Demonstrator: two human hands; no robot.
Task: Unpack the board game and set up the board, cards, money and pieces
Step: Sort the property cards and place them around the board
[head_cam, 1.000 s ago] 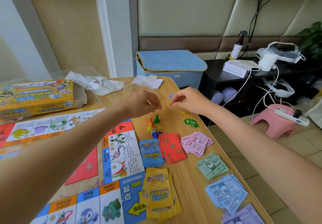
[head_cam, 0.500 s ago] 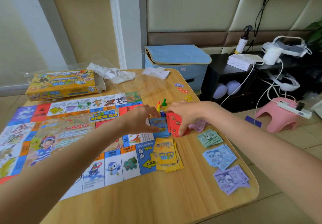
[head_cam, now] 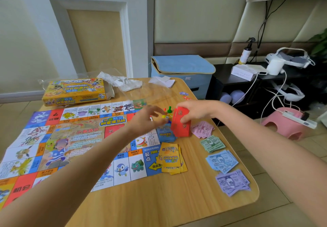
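Note:
The colourful game board (head_cam: 74, 138) lies unfolded on the wooden table (head_cam: 159, 200). My right hand (head_cam: 192, 111) grips a stack of red cards (head_cam: 180, 124), lifted and tilted on edge above the blue card stack (head_cam: 165, 135). My left hand (head_cam: 146, 119) hovers just left of them with loose fingers, holding nothing. Small coloured pawns (head_cam: 168, 111) stand behind the hands. A yellow card stack (head_cam: 171, 158) lies nearer me. Paper money sits in piles at the right: pink (head_cam: 203, 129), green (head_cam: 212, 143), blue (head_cam: 222, 161), purple (head_cam: 231, 184).
The yellow game box (head_cam: 74, 91) stands at the table's far left, with crumpled plastic wrap (head_cam: 122, 81) and white paper (head_cam: 161, 81) behind the board. A blue storage box (head_cam: 182, 71), a pink stool (head_cam: 288, 122) and cables lie beyond the right edge.
My right hand has picked the red cards up off the table and tilted them upright. My left hand has drawn back from the blue cards. The view has tilted down.

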